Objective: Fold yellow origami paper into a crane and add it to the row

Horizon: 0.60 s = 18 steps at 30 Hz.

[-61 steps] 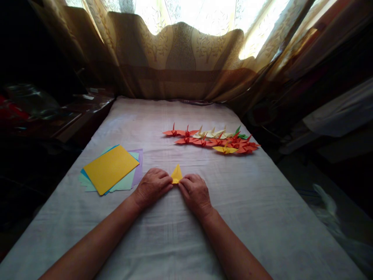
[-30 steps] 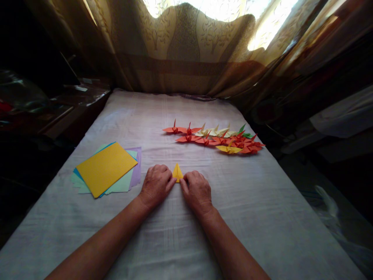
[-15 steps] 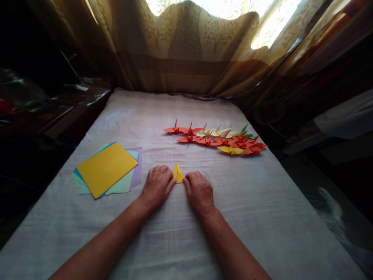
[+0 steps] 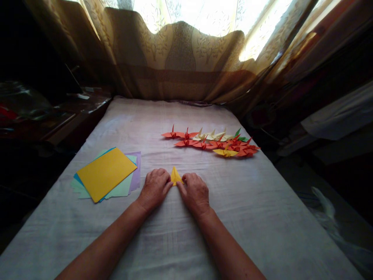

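A small yellow piece of folded origami paper lies on the cloth with its point facing away from me. My left hand pinches its left lower corner between thumb and curled fingers. On the other side my right hand grips the right lower corner, its thumb resting on the bottom edge. The fingertips hide both corners. Beyond my hands to the right stand several folded paper cranes in rows: red cranes, cream cranes, a green crane and one yellow crane.
To the left lies a loose stack of paper, a yellow sheet on top with blue, pale green and purple sheets beneath. A pale checked cloth covers the surface. Patterned curtains hang behind its far edge.
My right thumb has slid inward along the bottom edge of the folded yellow paper. My left hand keeps its hold. The whole view has tilted slightly upward.
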### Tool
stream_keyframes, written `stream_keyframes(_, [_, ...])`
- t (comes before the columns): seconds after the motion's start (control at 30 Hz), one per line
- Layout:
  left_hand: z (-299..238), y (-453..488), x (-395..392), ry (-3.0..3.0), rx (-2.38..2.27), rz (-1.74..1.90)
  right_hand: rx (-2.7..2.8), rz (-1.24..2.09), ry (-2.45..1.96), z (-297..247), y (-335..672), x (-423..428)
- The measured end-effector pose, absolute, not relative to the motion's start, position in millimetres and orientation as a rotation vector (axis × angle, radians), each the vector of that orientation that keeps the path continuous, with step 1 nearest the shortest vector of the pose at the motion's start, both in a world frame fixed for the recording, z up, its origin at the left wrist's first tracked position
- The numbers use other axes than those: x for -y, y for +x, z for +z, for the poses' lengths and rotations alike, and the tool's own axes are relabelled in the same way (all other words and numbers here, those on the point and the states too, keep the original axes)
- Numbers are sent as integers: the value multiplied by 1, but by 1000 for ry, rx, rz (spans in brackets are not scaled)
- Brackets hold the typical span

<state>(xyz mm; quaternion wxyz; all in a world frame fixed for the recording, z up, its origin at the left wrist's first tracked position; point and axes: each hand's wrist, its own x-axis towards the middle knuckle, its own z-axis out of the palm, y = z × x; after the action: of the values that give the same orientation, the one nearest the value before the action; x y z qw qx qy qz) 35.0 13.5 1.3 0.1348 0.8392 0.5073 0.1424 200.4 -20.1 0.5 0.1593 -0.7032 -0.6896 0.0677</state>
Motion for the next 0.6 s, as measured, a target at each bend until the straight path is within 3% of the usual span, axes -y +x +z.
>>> stream_keyframes(0.6, [-2, 21, -14, 2331, -1310, 609, 1986, 281, -1662, -12, 215, 34])
